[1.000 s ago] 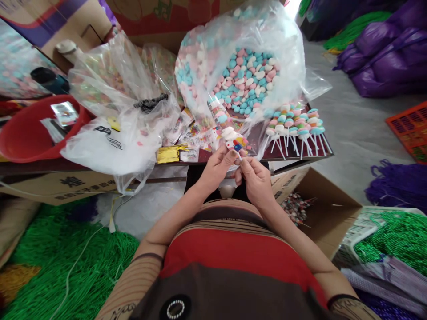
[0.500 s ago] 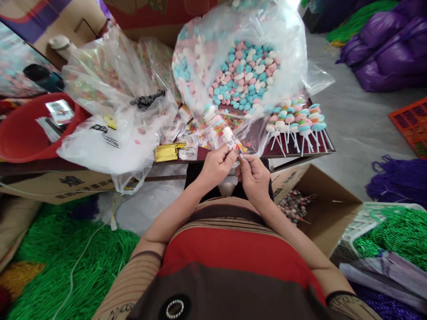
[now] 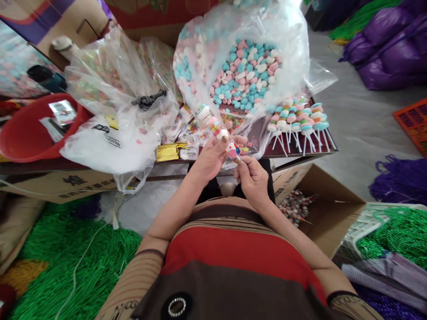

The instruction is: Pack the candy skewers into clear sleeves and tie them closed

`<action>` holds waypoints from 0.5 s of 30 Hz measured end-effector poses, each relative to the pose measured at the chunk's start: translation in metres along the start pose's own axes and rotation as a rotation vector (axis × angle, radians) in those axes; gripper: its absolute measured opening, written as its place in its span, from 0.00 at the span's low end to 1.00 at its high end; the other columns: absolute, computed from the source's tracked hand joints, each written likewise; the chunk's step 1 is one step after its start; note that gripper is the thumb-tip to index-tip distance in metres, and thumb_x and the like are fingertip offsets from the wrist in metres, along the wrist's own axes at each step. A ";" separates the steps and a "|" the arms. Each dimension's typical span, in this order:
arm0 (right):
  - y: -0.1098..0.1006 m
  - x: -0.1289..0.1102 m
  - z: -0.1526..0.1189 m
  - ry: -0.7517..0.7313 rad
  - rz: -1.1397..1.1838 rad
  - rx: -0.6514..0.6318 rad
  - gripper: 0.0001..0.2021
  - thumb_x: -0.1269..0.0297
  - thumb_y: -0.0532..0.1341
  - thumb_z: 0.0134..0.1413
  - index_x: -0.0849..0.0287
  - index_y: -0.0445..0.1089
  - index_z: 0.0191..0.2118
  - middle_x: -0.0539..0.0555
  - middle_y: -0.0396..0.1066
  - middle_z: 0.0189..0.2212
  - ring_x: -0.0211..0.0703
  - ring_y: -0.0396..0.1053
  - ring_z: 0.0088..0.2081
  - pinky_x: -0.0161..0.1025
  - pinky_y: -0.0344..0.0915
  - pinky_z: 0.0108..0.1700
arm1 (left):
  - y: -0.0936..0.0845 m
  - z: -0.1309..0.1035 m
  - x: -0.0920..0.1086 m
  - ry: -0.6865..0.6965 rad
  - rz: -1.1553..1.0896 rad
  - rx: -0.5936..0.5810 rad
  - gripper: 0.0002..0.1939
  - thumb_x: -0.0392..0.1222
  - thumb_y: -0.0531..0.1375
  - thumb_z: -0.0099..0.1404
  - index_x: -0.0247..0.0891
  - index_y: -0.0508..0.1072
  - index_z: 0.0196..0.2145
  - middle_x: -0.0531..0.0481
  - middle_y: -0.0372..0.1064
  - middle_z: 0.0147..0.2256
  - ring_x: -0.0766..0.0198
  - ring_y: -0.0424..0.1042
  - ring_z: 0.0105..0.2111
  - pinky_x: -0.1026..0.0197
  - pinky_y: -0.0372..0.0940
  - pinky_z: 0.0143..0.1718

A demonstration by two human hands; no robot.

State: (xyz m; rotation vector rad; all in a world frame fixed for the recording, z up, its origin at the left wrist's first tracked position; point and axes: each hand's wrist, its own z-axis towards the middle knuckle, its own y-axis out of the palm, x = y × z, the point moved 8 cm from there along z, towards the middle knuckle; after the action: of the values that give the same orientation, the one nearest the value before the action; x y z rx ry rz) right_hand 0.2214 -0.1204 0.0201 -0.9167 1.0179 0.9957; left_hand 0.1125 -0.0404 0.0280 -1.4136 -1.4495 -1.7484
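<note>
Between my hands is a candy skewer of stacked marshmallows in a clear printed wrapper, slanting from upper left to lower right. My left hand supports its lower part, the thumb on top and the fingers stretched out behind it. My right hand pinches the lower end, by the stick, between thumb and fingertips. Beyond my hands lies a big open plastic bag of pink, blue and white marshmallows. To the right, several finished-looking candy skewers lie piled, their white sticks over the table edge.
Yellow twist ties lie at the table's front edge, left of my hands. Farther left are a white plastic bag and a red basin. An open cardboard box holding wrapped candies stands low on the right. Green strands cover the floor.
My left hand has loosened from a pinch at the wrapper's lower end, its fingers now spread behind the skewer. My right hand stays at the stick end, slightly lower.
</note>
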 end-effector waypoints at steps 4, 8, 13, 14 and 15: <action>0.005 0.003 -0.004 0.011 0.022 -0.028 0.13 0.51 0.56 0.69 0.54 0.70 0.41 0.44 0.65 0.20 0.34 0.61 0.20 0.34 0.61 0.24 | 0.020 -0.007 -0.001 -0.032 -0.112 -0.043 0.19 0.57 0.69 0.61 0.41 0.76 0.41 0.57 0.60 0.21 0.60 0.75 0.36 0.58 0.69 0.38; 0.012 0.005 -0.008 0.030 0.056 -0.044 0.12 0.53 0.56 0.69 0.54 0.70 0.40 0.44 0.65 0.20 0.33 0.61 0.20 0.34 0.62 0.25 | 0.025 -0.015 -0.011 -0.096 -0.147 -0.030 0.20 0.56 0.68 0.62 0.40 0.76 0.44 0.59 0.53 0.19 0.63 0.70 0.28 0.63 0.65 0.25; 0.014 0.010 -0.002 0.112 0.060 -0.162 0.15 0.52 0.56 0.69 0.55 0.69 0.34 0.44 0.66 0.19 0.33 0.62 0.18 0.34 0.63 0.24 | 0.016 -0.013 -0.016 -0.063 -0.037 -0.052 0.24 0.62 0.68 0.60 0.39 0.76 0.40 0.59 0.56 0.19 0.67 0.64 0.22 0.65 0.60 0.19; 0.013 0.010 0.001 0.110 0.018 -0.222 0.15 0.52 0.57 0.68 0.55 0.69 0.34 0.45 0.67 0.19 0.33 0.63 0.18 0.34 0.64 0.25 | 0.012 -0.012 -0.016 -0.042 0.011 -0.036 0.24 0.63 0.67 0.60 0.38 0.76 0.38 0.59 0.56 0.19 0.68 0.64 0.21 0.65 0.61 0.21; 0.008 0.009 0.005 0.095 -0.040 -0.249 0.14 0.52 0.58 0.67 0.56 0.71 0.34 0.46 0.69 0.20 0.34 0.66 0.20 0.34 0.66 0.26 | 0.006 -0.010 -0.014 -0.015 0.064 -0.008 0.23 0.63 0.66 0.61 0.38 0.75 0.35 0.59 0.55 0.18 0.68 0.64 0.20 0.64 0.62 0.23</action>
State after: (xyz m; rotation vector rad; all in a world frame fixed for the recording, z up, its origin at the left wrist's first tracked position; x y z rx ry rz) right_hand 0.2168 -0.1112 0.0117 -1.1946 0.9643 1.0688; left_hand 0.1189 -0.0552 0.0188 -1.4640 -1.3910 -1.7101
